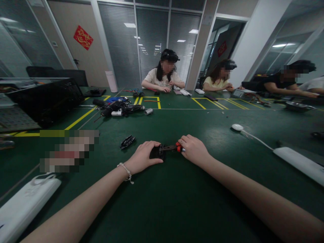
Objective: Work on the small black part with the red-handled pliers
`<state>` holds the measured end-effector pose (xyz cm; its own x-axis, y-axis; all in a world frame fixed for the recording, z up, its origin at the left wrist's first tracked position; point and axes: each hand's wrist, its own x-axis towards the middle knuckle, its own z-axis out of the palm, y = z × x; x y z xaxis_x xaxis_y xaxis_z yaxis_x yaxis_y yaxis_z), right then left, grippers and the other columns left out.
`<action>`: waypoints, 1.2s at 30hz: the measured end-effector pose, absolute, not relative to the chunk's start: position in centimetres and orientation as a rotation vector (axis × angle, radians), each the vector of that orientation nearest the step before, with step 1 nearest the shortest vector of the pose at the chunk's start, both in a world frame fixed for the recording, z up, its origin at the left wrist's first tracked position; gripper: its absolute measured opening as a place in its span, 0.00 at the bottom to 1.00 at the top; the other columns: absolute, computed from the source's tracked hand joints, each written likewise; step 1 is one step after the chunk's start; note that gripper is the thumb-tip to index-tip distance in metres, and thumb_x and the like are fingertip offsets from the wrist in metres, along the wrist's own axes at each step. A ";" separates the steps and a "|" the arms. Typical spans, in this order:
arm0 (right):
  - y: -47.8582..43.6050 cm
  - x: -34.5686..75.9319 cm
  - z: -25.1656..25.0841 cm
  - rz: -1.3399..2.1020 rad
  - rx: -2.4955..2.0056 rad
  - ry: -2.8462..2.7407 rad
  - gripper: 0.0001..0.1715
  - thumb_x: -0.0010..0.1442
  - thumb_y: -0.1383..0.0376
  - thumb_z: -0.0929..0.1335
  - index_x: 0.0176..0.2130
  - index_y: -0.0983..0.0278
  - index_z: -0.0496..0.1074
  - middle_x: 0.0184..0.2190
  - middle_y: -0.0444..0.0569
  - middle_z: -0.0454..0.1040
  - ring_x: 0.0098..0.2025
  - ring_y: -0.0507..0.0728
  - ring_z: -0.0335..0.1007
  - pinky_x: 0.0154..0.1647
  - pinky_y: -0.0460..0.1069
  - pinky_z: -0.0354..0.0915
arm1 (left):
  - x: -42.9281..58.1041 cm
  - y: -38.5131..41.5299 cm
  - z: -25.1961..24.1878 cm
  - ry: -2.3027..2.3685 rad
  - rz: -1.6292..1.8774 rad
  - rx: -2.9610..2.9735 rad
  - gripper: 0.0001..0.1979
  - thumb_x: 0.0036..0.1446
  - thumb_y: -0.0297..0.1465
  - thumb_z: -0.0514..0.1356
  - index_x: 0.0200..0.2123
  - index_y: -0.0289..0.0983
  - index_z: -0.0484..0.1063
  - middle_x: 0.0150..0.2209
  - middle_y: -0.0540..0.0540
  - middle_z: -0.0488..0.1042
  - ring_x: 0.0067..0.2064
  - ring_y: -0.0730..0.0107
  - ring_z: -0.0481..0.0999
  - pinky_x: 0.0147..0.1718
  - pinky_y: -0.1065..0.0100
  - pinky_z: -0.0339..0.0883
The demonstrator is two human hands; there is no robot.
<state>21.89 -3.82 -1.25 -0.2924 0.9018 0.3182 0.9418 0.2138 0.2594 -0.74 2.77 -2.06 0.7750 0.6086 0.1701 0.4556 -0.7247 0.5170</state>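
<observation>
My left hand (144, 157), a bracelet on its wrist, grips a small dark part (155, 153) between thumb and fingers, low over the green table. From the right, my right hand (193, 148) is closed around the red handles of a pair of pliers (172, 147). The jaws of the pliers reach to the edge of the dark part; whether they clamp any piece of it is too small to tell. A black ribbed plastic piece (128, 142) lies on the table, just beyond and left of my left hand.
A power drill (108, 109) and tangled cables lie farther back at left, near a black computer case (45, 101). White power banks or similar boxes (32, 199) flank my arms, the right one (298, 162) cabled to a white mouse-like object (237, 127). Several people sit across the table.
</observation>
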 end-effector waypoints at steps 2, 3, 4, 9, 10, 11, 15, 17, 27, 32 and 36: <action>-3.9 21.9 -1.3 -0.637 -1.813 -2.369 0.16 0.48 0.67 0.65 0.40 0.68 0.68 0.36 0.51 0.68 0.36 0.56 0.60 0.36 0.49 0.59 | -0.8 2.8 -2.1 0.801 0.459 2.516 0.27 0.47 0.45 0.59 0.49 0.42 0.58 0.49 0.46 0.63 0.50 0.58 0.61 0.47 0.59 0.55; -3.9 21.9 -1.3 -0.643 -1.815 -2.369 0.16 0.48 0.67 0.65 0.40 0.68 0.68 0.36 0.51 0.68 0.36 0.56 0.60 0.36 0.49 0.59 | -0.8 2.8 -2.1 0.801 0.460 2.518 0.27 0.47 0.45 0.59 0.49 0.42 0.58 0.49 0.46 0.63 0.50 0.59 0.61 0.47 0.59 0.55; -3.9 21.8 -1.3 -0.646 -1.816 -2.370 0.16 0.48 0.68 0.65 0.40 0.68 0.68 0.35 0.51 0.68 0.36 0.56 0.60 0.36 0.49 0.59 | -0.8 2.8 -2.2 0.801 0.461 2.519 0.27 0.47 0.45 0.59 0.49 0.42 0.58 0.49 0.47 0.64 0.50 0.59 0.61 0.46 0.59 0.56; -3.8 21.8 -1.3 -0.640 -1.820 -2.365 0.15 0.48 0.68 0.64 0.39 0.68 0.68 0.35 0.51 0.69 0.35 0.56 0.61 0.36 0.49 0.59 | -0.7 2.8 -2.2 0.804 0.475 2.523 0.26 0.46 0.44 0.60 0.48 0.42 0.59 0.48 0.47 0.64 0.50 0.59 0.61 0.47 0.59 0.55; -3.8 21.8 -1.4 -0.630 -1.824 -2.360 0.15 0.48 0.68 0.64 0.39 0.68 0.68 0.35 0.51 0.69 0.35 0.56 0.61 0.36 0.49 0.59 | -0.7 2.8 -2.2 0.802 0.477 2.523 0.26 0.47 0.43 0.60 0.48 0.42 0.58 0.48 0.47 0.64 0.50 0.59 0.61 0.47 0.59 0.55; -3.7 21.8 -1.4 -0.616 -1.828 -2.355 0.15 0.48 0.68 0.64 0.39 0.68 0.68 0.35 0.51 0.69 0.35 0.56 0.61 0.36 0.49 0.59 | -0.7 2.8 -2.2 0.802 0.478 2.521 0.26 0.47 0.44 0.60 0.48 0.42 0.58 0.49 0.47 0.64 0.50 0.59 0.61 0.47 0.59 0.55; -3.6 21.9 -1.4 -0.550 -1.863 -2.327 0.15 0.48 0.69 0.64 0.39 0.66 0.68 0.34 0.49 0.69 0.34 0.55 0.61 0.34 0.48 0.60 | -0.7 2.7 -2.1 0.813 0.462 2.507 0.27 0.46 0.44 0.60 0.48 0.42 0.58 0.49 0.47 0.64 0.50 0.59 0.62 0.46 0.59 0.56; -3.6 21.9 -1.4 -0.522 -1.882 -2.314 0.16 0.47 0.68 0.64 0.39 0.66 0.68 0.34 0.49 0.70 0.34 0.54 0.62 0.33 0.48 0.61 | -0.8 2.8 -2.1 0.819 0.458 2.501 0.27 0.46 0.44 0.60 0.48 0.42 0.59 0.48 0.47 0.64 0.49 0.58 0.62 0.46 0.59 0.56; -3.7 21.7 -1.2 -0.515 -1.885 -2.323 0.16 0.48 0.69 0.64 0.39 0.66 0.68 0.35 0.50 0.70 0.35 0.55 0.62 0.34 0.48 0.61 | -0.8 2.8 -2.1 0.823 0.449 2.491 0.27 0.46 0.44 0.60 0.49 0.42 0.59 0.49 0.47 0.63 0.50 0.59 0.61 0.47 0.58 0.55; -3.7 21.8 -1.4 -0.499 -1.873 -2.315 0.16 0.47 0.68 0.65 0.40 0.66 0.68 0.36 0.49 0.70 0.35 0.54 0.62 0.34 0.48 0.61 | -0.8 2.8 -2.1 0.825 0.453 2.488 0.27 0.46 0.45 0.60 0.49 0.42 0.59 0.49 0.47 0.64 0.50 0.58 0.62 0.47 0.58 0.56; -3.7 21.9 -1.4 -0.514 -1.877 -2.310 0.16 0.47 0.68 0.64 0.39 0.66 0.68 0.35 0.49 0.70 0.34 0.54 0.62 0.34 0.48 0.61 | -0.7 2.8 -2.1 0.819 0.463 2.502 0.27 0.46 0.44 0.60 0.48 0.42 0.59 0.48 0.47 0.64 0.50 0.58 0.62 0.46 0.58 0.56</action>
